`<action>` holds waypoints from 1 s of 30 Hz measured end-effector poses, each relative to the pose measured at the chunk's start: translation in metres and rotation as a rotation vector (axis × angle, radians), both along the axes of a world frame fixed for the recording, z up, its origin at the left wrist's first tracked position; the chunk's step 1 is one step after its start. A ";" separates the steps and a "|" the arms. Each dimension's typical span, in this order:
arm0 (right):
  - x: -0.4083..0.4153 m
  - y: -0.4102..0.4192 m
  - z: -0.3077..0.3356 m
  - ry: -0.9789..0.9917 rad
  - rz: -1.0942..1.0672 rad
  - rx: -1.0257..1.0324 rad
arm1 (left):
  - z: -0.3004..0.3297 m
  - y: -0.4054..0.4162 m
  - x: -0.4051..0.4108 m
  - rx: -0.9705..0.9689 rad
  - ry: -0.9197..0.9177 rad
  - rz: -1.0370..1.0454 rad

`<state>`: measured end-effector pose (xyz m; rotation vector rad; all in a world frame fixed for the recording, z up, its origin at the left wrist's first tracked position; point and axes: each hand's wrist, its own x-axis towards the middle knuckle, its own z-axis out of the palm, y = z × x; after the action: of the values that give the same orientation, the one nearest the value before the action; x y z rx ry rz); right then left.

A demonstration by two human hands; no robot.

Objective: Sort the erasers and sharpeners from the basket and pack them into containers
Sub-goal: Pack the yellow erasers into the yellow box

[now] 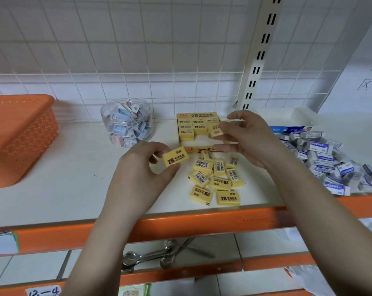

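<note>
Two hands over a white shelf point(52, 189). Left hand point(142, 167) pinches a yellow eraser point(175, 159) between thumb and fingers, printed face up, raised just off the shelf. Right hand point(245, 137) grips a second eraser point(216, 130) with curled fingers, right at the open yellow box point(197, 116), which is part-filled with stacked erasers. Loose yellow erasers point(217, 180) lie in front of the box, between the forearms. Clear jar point(127, 122) of sharpeners stands left of the box. Orange basket point(20, 133) far left. Blue-white eraser pile point(326, 159) at right.
</note>
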<state>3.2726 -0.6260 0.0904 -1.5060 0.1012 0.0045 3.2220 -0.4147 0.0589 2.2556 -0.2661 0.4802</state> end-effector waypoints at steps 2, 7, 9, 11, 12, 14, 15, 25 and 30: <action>0.018 -0.001 0.004 0.029 0.033 -0.082 | -0.001 0.002 0.000 -0.003 0.006 0.010; 0.055 -0.001 0.002 0.067 0.233 -0.721 | -0.004 0.003 0.002 -0.013 0.029 0.028; 0.067 -0.003 -0.004 0.070 0.322 -0.914 | -0.007 0.004 0.004 -0.015 0.038 0.038; 0.076 -0.004 -0.007 0.051 0.394 -1.023 | -0.010 0.006 0.004 -0.012 0.050 0.053; 0.079 -0.004 -0.006 0.033 0.414 -1.078 | -0.011 0.007 0.005 -0.009 0.055 0.060; 0.084 -0.004 -0.005 -0.007 0.406 -1.155 | -0.013 0.008 0.006 -0.009 0.060 0.069; 0.086 -0.004 -0.006 -0.019 0.391 -1.155 | -0.013 0.008 0.007 -0.010 0.062 0.074; 0.100 0.004 -0.030 0.172 0.195 -0.655 | -0.016 0.009 0.019 -0.026 0.055 0.089; 0.097 0.001 -0.039 0.052 0.120 -0.812 | -0.017 0.007 0.025 -0.032 0.047 0.083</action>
<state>3.3701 -0.6245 0.0510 -2.3227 0.0538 0.1104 3.2472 -0.4077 0.0417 2.2498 -0.1405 0.4711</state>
